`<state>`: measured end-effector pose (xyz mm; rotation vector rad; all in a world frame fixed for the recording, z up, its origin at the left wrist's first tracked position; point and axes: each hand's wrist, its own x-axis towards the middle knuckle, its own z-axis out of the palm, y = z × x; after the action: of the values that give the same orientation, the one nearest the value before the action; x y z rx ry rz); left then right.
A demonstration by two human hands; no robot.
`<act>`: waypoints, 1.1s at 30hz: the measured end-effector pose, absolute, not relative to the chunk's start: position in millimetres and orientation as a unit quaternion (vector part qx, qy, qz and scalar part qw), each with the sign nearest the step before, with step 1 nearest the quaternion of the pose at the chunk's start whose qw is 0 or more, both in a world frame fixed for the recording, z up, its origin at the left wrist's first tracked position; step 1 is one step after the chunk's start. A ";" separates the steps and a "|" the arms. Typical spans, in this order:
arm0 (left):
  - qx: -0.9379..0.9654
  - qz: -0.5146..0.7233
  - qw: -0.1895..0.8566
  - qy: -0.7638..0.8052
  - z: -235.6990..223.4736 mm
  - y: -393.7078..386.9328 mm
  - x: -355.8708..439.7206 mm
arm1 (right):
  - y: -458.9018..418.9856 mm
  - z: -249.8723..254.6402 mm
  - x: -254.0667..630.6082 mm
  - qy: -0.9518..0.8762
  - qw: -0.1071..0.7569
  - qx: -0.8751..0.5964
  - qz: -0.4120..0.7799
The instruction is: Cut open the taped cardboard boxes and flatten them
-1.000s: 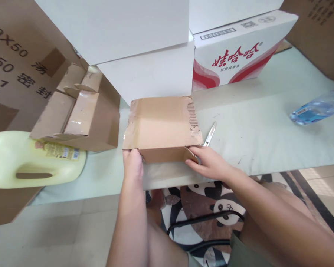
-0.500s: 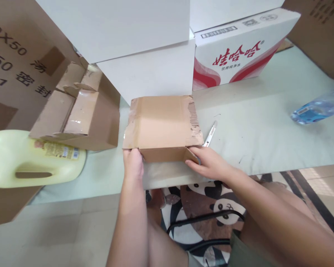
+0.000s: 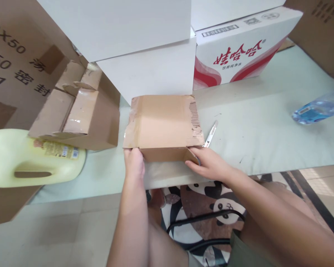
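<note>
A small brown cardboard box (image 3: 165, 122) with torn, taped edges lies on the cloth-covered table in front of me. My left hand (image 3: 135, 161) grips its near left corner, with the fingertips hidden under the flap. At the near right corner my right hand (image 3: 207, 161) pinches a short side flap between thumb and fingers. A utility knife (image 3: 211, 133) lies just beyond that hand, to the right of the box, its lower end partly hidden.
White cartons (image 3: 150, 72) and a red-and-white water carton (image 3: 239, 59) stand behind. Several brown boxes (image 3: 102, 118) and a pale yellow jug (image 3: 5, 157) occupy the left. A plastic bottle (image 3: 317, 111) lies at the right on the pale green tablecloth (image 3: 267, 137).
Both hands keep the same hold on the box. Only a very slight shift of the whole view shows.
</note>
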<state>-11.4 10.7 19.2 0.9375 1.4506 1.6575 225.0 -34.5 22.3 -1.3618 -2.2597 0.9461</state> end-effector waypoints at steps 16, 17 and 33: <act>0.357 0.639 0.375 0.568 17.0 9.4 -9.8 | -35.4 20.5 225.3 -0.794 0.187 -0.467 0.341; 0.359 0.639 0.377 0.567 17.0 9.3 -9.8 | -35.4 20.9 225.2 -0.793 0.186 -0.468 0.343; 0.365 0.641 0.381 0.558 20.7 9.2 -7.0 | -35.4 23.7 227.5 -0.790 0.177 -0.473 0.348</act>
<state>-7.0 9.2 20.7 0.9305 1.4232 1.6361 227.5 -35.4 23.7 -1.3381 -2.2357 0.9837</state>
